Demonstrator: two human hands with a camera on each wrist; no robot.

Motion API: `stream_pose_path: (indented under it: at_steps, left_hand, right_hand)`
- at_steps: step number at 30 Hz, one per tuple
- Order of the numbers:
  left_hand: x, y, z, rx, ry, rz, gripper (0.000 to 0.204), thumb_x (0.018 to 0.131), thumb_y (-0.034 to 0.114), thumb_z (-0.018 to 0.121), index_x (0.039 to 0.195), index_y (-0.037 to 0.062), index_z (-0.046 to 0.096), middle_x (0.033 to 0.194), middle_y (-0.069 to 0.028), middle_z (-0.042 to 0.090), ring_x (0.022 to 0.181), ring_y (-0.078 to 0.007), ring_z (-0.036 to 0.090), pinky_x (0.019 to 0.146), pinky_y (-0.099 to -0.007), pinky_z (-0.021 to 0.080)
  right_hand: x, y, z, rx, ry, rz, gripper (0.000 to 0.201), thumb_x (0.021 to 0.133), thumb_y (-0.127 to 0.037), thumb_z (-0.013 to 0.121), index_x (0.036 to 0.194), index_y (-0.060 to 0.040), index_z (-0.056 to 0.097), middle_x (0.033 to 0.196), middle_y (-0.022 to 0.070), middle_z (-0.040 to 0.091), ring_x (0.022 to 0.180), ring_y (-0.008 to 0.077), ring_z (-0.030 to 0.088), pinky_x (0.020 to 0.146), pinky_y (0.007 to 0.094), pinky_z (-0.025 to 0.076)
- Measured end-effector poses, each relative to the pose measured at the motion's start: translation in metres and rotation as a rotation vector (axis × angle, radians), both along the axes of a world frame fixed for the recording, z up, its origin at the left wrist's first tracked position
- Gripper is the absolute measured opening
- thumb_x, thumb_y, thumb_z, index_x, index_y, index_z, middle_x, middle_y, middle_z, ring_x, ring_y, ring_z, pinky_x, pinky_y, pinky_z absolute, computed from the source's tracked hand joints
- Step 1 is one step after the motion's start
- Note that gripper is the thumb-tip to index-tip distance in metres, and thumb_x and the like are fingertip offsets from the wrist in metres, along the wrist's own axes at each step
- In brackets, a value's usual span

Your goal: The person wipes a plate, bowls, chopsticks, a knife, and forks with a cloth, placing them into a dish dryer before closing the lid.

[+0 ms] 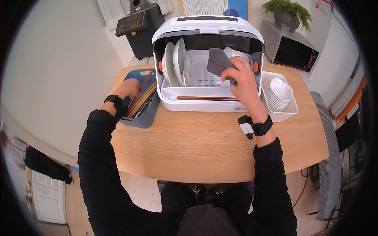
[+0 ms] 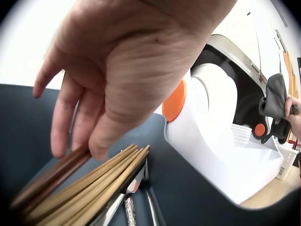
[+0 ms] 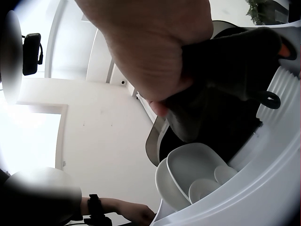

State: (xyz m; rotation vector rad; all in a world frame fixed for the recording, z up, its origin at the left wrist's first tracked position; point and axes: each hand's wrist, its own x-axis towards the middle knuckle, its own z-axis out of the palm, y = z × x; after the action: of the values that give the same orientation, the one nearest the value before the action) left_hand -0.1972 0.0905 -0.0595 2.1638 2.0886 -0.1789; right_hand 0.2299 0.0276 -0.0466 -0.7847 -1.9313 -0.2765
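My left hand (image 1: 131,87) reaches into a blue-grey basket (image 1: 143,121) on the left. Its thumb and fingers pinch dark brown chopsticks (image 2: 54,179), beside lighter wooden chopsticks (image 2: 101,183) and metal cutlery (image 2: 153,207). My right hand (image 1: 244,82) grips a dark grey cloth (image 1: 217,63) in front of the raised-lid white dish box (image 1: 173,105). White plates (image 1: 169,65) stand upright in the box's left side, with small dishes (image 1: 186,74) beside them. White bowls (image 1: 238,54) sit at its right, partly behind the hand. More brown chopsticks (image 1: 204,98) lie in the front trough.
A white basket (image 1: 289,115) with stacked white bowls (image 1: 279,92) stands right of the dish box on the wooden table (image 1: 189,141). Behind are a microwave (image 1: 293,51) and a potted plant (image 1: 285,17). Another person (image 1: 43,159) is at the far left.
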Motion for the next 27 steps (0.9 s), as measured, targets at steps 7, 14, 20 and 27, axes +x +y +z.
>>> stream_pose_path:
  at_steps: [7,14,20,27]
  left_hand:
    - [-0.015,-0.045,0.016,0.459,-0.162,0.089,0.020,0.081,0.020,0.074,0.088,0.0023,0.067,0.082,-0.0138,0.069,0.079,-0.0308,0.067,0.068,-0.0377,0.052]
    - [0.070,-0.121,0.062,1.076,-0.168,-0.130,0.018,0.092,0.010,0.062,0.109,0.0104,0.066,0.093,-0.0058,0.070,0.089,-0.0247,0.067,0.097,-0.0532,0.040]
    - [0.174,-0.137,0.076,1.111,-0.243,-0.469,0.025,0.091,0.003,0.059,0.112,0.0146,0.064,0.096,-0.0019,0.064,0.091,-0.0251,0.063,0.099,-0.0572,0.036]
    - [0.237,-0.109,0.057,1.113,-0.364,-0.617,0.033,0.081,0.002,0.062,0.112,0.0156,0.064,0.089,-0.0030,0.055,0.088,-0.0240,0.057,0.084,-0.0408,0.041]
  right_hand:
    - [0.004,-0.001,0.002,-0.106,0.118,0.005,0.037,0.063,0.016,0.062,0.084,-0.0139,0.066,0.119,0.0093,0.059,0.113,0.0361,0.053,0.094,0.0403,0.044]
    - [0.004,-0.011,0.011,-0.240,0.119,0.113,0.040,0.067,0.015,0.061,0.095,-0.0137,0.068,0.117,0.0094,0.060,0.111,0.0333,0.055,0.095,0.0365,0.044]
    - [-0.013,-0.031,0.022,-0.363,0.273,0.412,0.066,0.077,0.004,0.067,0.139,-0.0156,0.052,0.125,0.0099,0.060,0.120,0.0277,0.056,0.104,0.0346,0.041]
    - [-0.011,-0.034,0.028,-0.719,0.539,0.733,0.070,0.079,-0.010,0.079,0.142,-0.0107,0.049,0.114,0.0040,0.065,0.107,0.0119,0.058,0.096,0.0297,0.046]
